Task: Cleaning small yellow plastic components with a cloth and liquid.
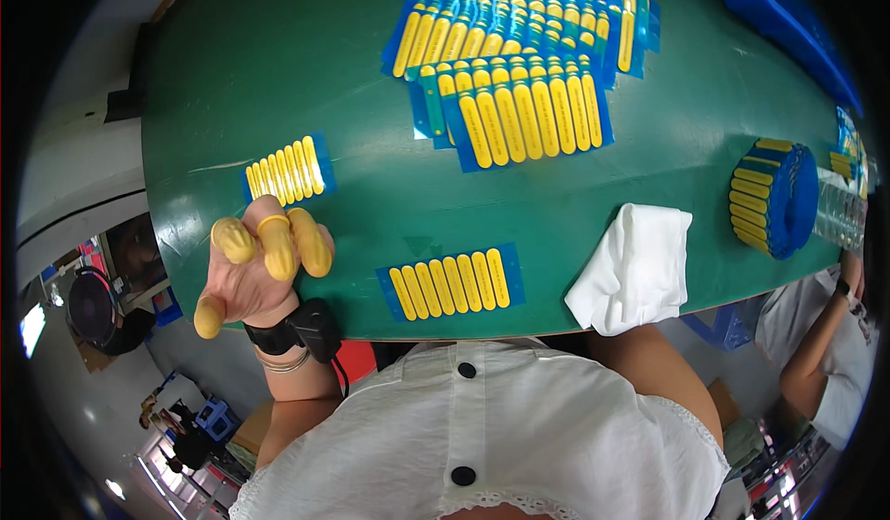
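Well left of the folded white cloth (638, 265), the blue film sheet of yellow rounded strips (291, 170) lay crosswise just beyond your nearer left hand (247, 281), which was half-curled, nothing visible in it, while your right hand's hidden grip could not be told.

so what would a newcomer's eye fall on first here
Likely the glossy pile of blue sheets with yellow strips at the far middle of the green table. Next, the left hand at the left, wearing yellow finger cots. Then the blue-and-yellow roll, right of the white cloth.
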A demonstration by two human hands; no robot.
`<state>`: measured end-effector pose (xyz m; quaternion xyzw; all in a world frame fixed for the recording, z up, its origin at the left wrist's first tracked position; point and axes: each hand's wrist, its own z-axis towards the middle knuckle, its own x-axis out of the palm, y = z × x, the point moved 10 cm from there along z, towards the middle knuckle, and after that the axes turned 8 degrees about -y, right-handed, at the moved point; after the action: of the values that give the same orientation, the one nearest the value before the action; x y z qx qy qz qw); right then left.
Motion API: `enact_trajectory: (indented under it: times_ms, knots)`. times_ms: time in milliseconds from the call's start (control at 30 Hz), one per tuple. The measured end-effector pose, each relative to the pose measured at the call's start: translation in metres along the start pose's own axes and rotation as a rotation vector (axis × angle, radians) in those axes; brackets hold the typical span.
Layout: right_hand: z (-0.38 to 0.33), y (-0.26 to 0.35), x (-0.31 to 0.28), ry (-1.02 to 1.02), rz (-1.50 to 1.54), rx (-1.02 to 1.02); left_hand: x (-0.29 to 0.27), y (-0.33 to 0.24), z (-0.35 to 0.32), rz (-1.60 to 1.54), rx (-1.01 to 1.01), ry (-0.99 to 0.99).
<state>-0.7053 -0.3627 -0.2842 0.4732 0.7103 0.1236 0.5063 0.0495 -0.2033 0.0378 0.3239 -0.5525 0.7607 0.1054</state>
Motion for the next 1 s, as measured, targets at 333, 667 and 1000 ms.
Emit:
enact_trajectory:
  times_ms: [333,667,1000]
  knots:
    - [0.411,0.267,0.022,-0.470,-0.170,-0.213,0.048,0.002,0.005,0.112,0.089,0.261]
    - [0.234,0.316,-0.105,-0.050,0.441,0.151,0.056,0.004,-0.015,0.452,0.006,0.336]
    - [0.193,0.442,-0.257,-0.686,0.328,-0.302,0.056,0.007,-0.009,0.474,-0.016,0.357]
